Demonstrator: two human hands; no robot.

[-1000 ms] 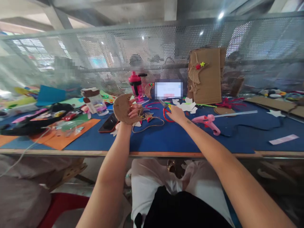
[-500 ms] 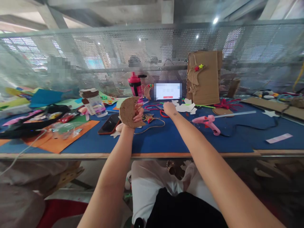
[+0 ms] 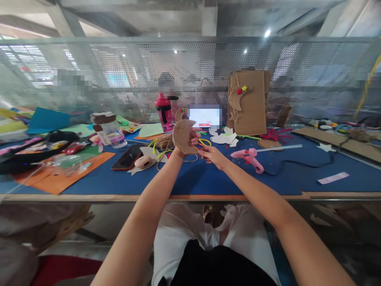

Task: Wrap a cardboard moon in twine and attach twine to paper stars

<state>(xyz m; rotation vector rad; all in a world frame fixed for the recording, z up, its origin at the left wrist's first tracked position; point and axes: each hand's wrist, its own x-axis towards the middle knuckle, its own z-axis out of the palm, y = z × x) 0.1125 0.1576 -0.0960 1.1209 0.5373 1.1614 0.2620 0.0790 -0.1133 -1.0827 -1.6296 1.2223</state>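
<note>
Both of our hands are raised just above the blue-covered bench (image 3: 208,180), close together near its middle, a little way in from the front wooden edge (image 3: 149,197). Our left hand (image 3: 194,140) is partly closed, its fingers curled around a rough brown crescent-moon cutout (image 3: 183,137) and holding it upright, clear of the bench top. Our right hand (image 3: 212,155) comes in from the right, with its thumb and fingers pinched nearly together just beside the crescent's lower tip. Whatever lies between them, if anything, is too small for us to tell.

Directly behind our hands sits a loose bundle of tan jute twine (image 3: 163,142), with a yellow loop (image 3: 205,142) on the other side. To the left, a pale pink computer mouse (image 3: 143,161) rests on a white paper cutout (image 3: 139,167), next to a black smartphone (image 3: 127,157). To the right lie a pink hot glue gun (image 3: 247,159) and a clear glue stick (image 3: 279,147). Further back, a brown cardboard panel (image 3: 247,102) stands upright, decorated with a jute crescent (image 3: 235,101) and small foam flowers. A pink water bottle (image 3: 164,111) stands near the back edge. At the left, a bright orange sheet (image 3: 59,171) lies flat, and a clear plastic jar (image 3: 108,135) stands beyond it.
</note>
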